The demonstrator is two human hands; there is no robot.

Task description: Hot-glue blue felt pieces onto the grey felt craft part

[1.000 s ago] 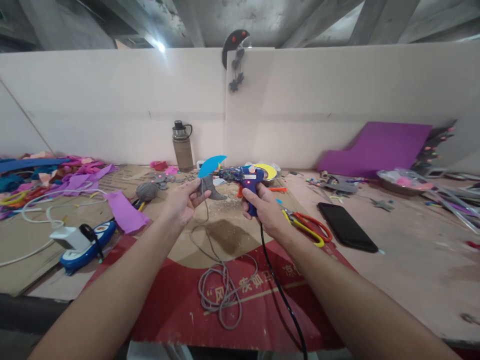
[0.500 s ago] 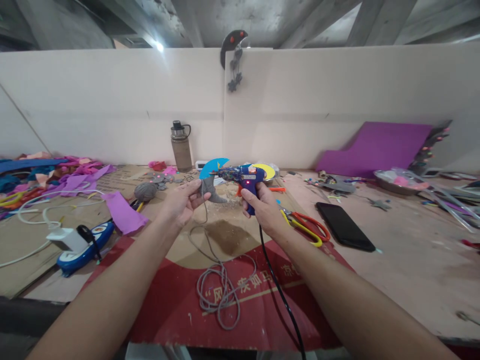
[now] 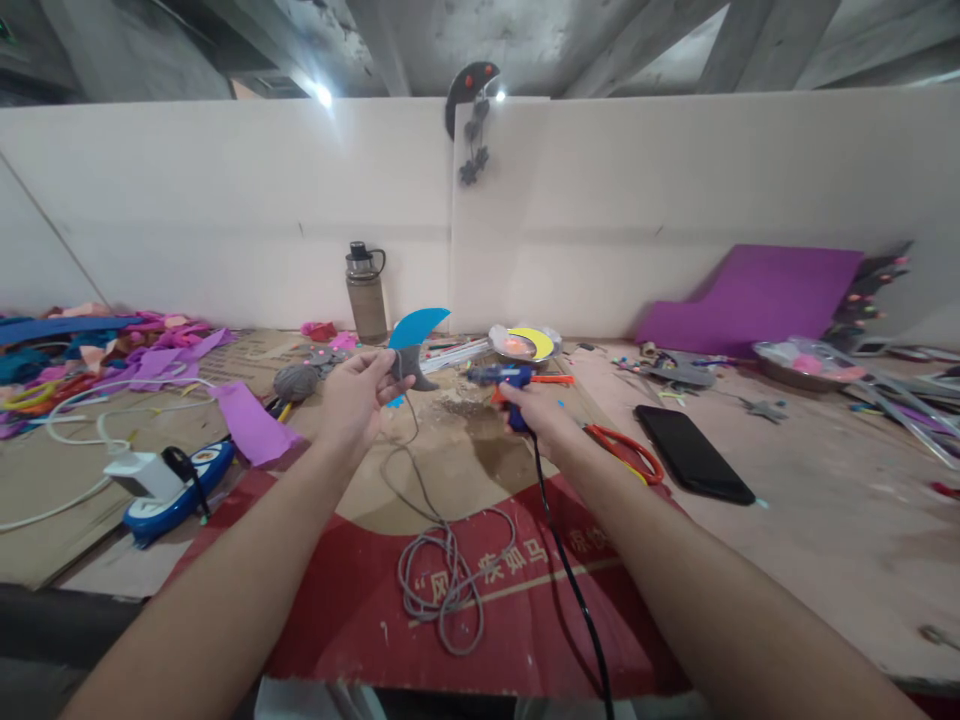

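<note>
In the middle of the head view, my left hand (image 3: 358,395) pinches a grey curved felt piece (image 3: 411,370). A blue curved piece (image 3: 418,326) shows just above and behind it. Grey cord (image 3: 442,570) hangs from the felt and lies in loose loops on the red cardboard (image 3: 345,620). My right hand (image 3: 536,412) is closed around the handle of a blue glue gun (image 3: 510,380), its nozzle pointing left and apart from the felt. The gun's black cable runs down toward the front edge.
A bottle (image 3: 365,295) stands by the white partition. On the right lie a black phone (image 3: 691,453) and red-handled scissors (image 3: 630,450). A blue power strip (image 3: 180,500), grey yarn ball (image 3: 295,381) and felt scraps (image 3: 150,350) are on the left; a dish (image 3: 525,345) sits behind the gun.
My right hand has lowered the glue gun, and its nozzle has drawn away from the grey felt. My left hand has shifted slightly left and up, still holding the felt.
</note>
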